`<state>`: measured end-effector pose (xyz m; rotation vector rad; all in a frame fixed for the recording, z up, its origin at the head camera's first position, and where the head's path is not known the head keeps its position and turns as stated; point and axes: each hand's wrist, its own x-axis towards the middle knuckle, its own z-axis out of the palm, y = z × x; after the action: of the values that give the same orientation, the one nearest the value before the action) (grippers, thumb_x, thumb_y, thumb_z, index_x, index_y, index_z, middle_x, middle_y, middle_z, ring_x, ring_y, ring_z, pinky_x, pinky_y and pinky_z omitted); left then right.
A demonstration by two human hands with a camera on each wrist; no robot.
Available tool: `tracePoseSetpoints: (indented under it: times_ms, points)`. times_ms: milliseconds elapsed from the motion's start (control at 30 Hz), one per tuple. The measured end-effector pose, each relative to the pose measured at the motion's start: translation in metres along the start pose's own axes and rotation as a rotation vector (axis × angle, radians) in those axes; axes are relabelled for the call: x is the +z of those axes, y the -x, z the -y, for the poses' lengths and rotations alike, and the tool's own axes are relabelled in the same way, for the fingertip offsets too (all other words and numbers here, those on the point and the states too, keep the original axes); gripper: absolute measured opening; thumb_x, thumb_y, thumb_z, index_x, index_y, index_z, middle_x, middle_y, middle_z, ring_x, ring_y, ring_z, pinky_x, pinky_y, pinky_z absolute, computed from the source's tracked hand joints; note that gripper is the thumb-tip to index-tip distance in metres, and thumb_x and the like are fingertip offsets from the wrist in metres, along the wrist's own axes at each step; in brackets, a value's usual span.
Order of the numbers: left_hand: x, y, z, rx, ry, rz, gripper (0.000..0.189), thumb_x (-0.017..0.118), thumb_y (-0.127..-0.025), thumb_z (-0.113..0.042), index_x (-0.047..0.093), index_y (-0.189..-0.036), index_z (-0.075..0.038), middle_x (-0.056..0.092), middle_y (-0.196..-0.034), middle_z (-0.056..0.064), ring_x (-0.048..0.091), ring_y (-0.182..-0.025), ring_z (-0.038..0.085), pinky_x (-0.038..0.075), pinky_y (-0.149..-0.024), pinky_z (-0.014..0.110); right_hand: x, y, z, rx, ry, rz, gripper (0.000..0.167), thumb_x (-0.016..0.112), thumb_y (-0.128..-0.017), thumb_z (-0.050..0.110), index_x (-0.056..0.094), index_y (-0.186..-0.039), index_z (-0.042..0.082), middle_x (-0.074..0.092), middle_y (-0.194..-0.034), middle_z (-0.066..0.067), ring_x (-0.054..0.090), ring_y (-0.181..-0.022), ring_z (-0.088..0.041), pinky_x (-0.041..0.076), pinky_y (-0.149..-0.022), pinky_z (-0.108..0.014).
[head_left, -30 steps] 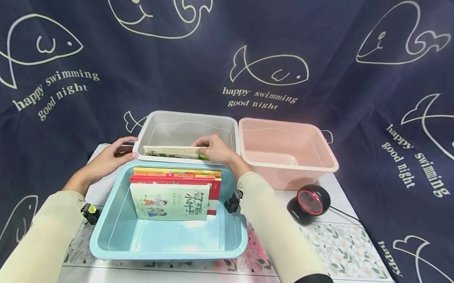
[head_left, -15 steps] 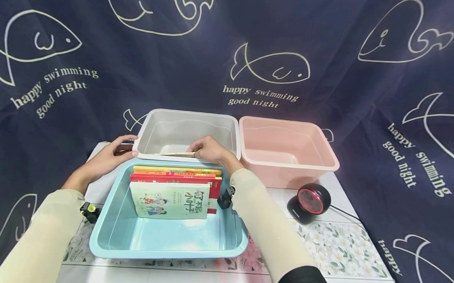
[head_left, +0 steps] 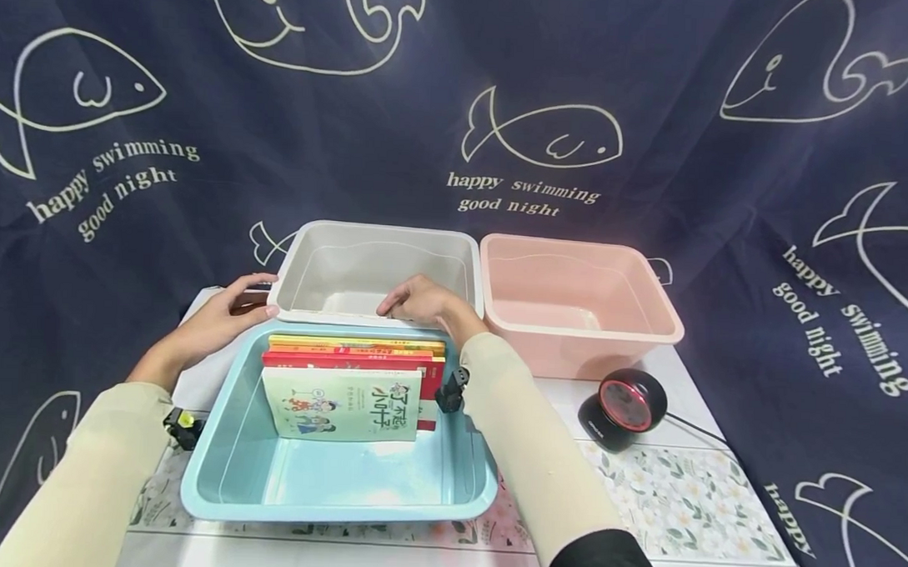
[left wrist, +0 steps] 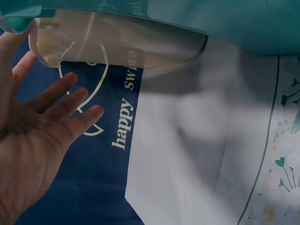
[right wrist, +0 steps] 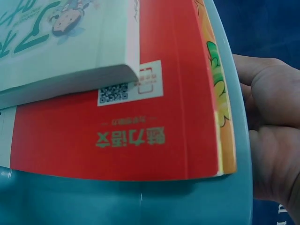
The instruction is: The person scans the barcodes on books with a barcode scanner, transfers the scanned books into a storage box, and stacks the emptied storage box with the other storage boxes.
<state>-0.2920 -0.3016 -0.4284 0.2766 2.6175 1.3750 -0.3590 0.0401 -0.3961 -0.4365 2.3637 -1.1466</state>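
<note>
Left hand (head_left: 211,322), fingers spread wide, touched gray plastic bin (head_left: 364,264), probably to steady it. Right hand (head_left: 427,302) was inside, at thin book (head_left: 340,315), likely propped against bin's near side; grip hidden, couldn't tell.

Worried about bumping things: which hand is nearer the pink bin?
Right. The right hand reaches into the grey bin, just beside the pink bin; the left hand is farther off, at the grey bin's left rim.

Tbl (head_left: 685,415) w/ 3 tubs (head_left: 341,514), blk device (head_left: 624,409)
</note>
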Motion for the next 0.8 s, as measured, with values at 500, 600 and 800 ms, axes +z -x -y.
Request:
tracePoseSetpoints:
  times_ms: [500,600,800]
  points:
    - [-0.001,0.001,0.002,-0.025,0.002,-0.002,0.077,0.062,-0.103,-0.045,0.02,-0.164,-0.023,0.035,-0.162,0.028,0.039,-0.146,0.052,0.038,-0.113,0.071,-0.023,0.038,0.023,-0.165,-0.143,-0.07,0.022,0.069,-0.095,0.001,0.076,-0.115,0.005,0.077,-0.117,-0.013,0.073,-0.11,-0.022,0.056,-0.102,-0.033]
    - [0.0,0.0,0.002,-0.028,0.003,0.0,0.078,0.062,-0.102,-0.045,0.02,-0.164,-0.024,0.035,-0.162,0.028,0.04,-0.146,0.052,0.039,-0.112,0.071,-0.028,0.056,0.026,-0.216,-0.167,-0.082,0.023,0.068,-0.096,0.001,0.076,-0.117,0.006,0.077,-0.117,-0.013,0.072,-0.113,-0.026,0.056,-0.103,-0.033]
    - [0.001,0.0,-0.001,-0.019,-0.005,-0.003,0.077,0.062,-0.103,-0.045,0.02,-0.164,-0.024,0.035,-0.162,0.029,0.04,-0.145,0.053,0.039,-0.111,0.072,-0.028,0.095,0.021,-0.298,-0.161,-0.088,0.025,0.068,-0.095,0.001,0.075,-0.119,0.004,0.076,-0.118,-0.015,0.072,-0.112,-0.027,0.059,-0.098,-0.03]
